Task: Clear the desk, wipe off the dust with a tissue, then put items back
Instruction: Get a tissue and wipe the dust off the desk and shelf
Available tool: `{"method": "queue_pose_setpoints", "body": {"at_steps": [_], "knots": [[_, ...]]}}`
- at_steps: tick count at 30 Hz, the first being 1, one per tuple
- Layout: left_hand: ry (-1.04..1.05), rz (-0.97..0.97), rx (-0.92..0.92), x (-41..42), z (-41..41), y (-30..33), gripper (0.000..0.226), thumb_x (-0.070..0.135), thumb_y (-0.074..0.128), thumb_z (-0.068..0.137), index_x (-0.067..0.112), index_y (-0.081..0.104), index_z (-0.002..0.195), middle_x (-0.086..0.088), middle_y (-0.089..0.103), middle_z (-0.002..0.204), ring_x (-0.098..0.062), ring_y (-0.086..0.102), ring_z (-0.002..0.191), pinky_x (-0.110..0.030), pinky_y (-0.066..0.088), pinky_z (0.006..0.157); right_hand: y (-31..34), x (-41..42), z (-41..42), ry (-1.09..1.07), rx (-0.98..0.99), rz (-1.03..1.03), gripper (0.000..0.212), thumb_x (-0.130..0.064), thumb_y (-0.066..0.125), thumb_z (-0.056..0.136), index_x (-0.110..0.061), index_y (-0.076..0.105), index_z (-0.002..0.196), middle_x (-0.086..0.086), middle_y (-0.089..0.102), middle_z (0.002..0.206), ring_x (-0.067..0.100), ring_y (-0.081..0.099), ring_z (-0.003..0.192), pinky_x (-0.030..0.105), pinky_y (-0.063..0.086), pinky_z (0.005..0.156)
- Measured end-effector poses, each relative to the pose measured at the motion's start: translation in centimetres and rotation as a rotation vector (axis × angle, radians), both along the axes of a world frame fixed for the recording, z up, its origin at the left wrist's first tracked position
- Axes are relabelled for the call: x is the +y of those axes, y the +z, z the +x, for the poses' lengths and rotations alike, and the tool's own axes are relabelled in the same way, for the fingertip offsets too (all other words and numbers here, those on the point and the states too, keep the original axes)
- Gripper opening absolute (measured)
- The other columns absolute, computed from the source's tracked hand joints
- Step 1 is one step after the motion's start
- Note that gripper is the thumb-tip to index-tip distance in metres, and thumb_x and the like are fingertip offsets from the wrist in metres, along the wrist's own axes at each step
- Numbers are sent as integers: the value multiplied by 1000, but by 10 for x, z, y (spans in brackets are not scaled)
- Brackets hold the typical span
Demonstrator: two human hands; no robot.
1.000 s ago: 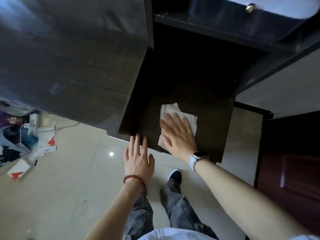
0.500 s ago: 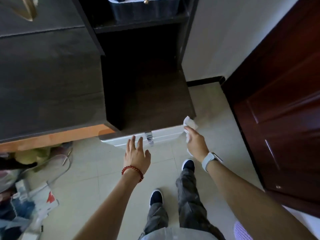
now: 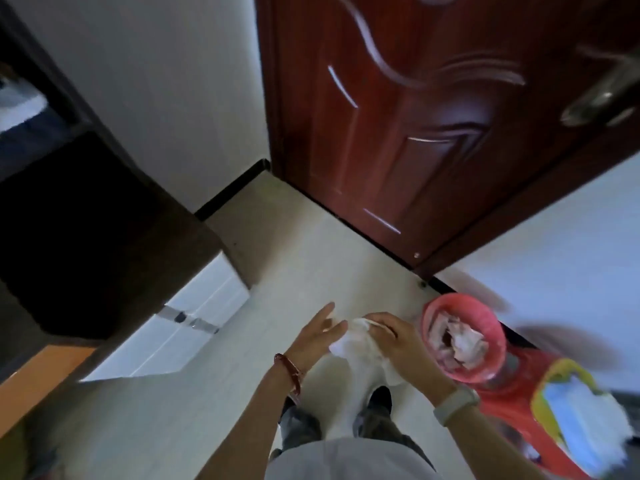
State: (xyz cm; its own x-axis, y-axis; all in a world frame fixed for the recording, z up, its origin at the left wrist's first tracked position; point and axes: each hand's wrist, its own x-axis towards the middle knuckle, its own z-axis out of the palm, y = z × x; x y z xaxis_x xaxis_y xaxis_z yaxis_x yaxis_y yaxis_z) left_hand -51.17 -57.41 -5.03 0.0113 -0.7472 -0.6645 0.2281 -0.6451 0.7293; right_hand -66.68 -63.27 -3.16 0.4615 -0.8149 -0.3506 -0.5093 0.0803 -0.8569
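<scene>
Gripping a crumpled white tissue (image 3: pixel 360 344), the right hand (image 3: pixel 398 341) holds it over the floor while the left hand (image 3: pixel 317 336) sits open, fingers spread, touching it. Pink bin (image 3: pixel 495 341) of used tissues just right; dark desk (image 3: pixel 104 244) off left.

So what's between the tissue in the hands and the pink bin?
In the head view only the right hand gripping the tissue lies between; the pink bin sits just beyond it.

no readable text, labels or numbers

Pale floor (image 3: pixel 294 258) carries a pink bin (image 3: pixel 462 337).
</scene>
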Motion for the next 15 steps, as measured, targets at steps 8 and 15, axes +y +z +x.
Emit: {"method": "queue_pose_setpoints", "body": {"at_steps": [8,15], "knots": [[0,-122,-428,-56,-180,12,8,16,54,86,13,55,79,-4,60,75,-21,61,60,-19,48,50,-25,17,-164,-701,-94,167,12,-12,51,92,-15,58,101,6,60,93,25,59,84,17,49,61],[-864,-389,-629,-87,-332,-25,53,57,43,73,31,59,117,12,52,131,-9,41,123,-22,35,101,-67,-24,-296,-1101,-476,499,18,-13,49,92,-3,63,94,15,64,80,28,61,75,34,50,65]]}}
